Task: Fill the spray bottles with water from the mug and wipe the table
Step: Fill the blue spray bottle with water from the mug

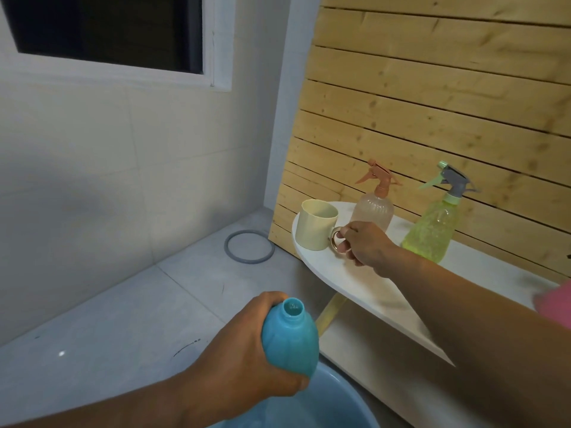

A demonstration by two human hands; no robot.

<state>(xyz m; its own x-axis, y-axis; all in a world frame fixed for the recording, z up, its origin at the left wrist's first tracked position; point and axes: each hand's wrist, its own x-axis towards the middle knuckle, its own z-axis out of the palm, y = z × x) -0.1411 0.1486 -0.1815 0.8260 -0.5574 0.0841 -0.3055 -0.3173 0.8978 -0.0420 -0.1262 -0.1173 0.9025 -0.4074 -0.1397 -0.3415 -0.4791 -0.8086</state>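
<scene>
The left hand (pixel 247 344) has a full grip around an uncapped blue bottle (pixel 290 338), held near, above a blue basin (pixel 333 406). The right hand (pixel 361 242) pinches the ring handle of the cream mug (pixel 315 225), which stands at the left end of the white bench (pixel 355 282). A pink spray bottle (pixel 374 202) stands just behind the hand, a green spray bottle (pixel 432 223) further right.

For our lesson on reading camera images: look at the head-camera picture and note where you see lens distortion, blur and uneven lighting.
Head view: the wide lens bends the wooden slat wall and window frame; the pink thing at the right edge is blurred; the mug is sharp; a soft shadow darkens the tiled wall; a small glare spot marks the floor.
</scene>
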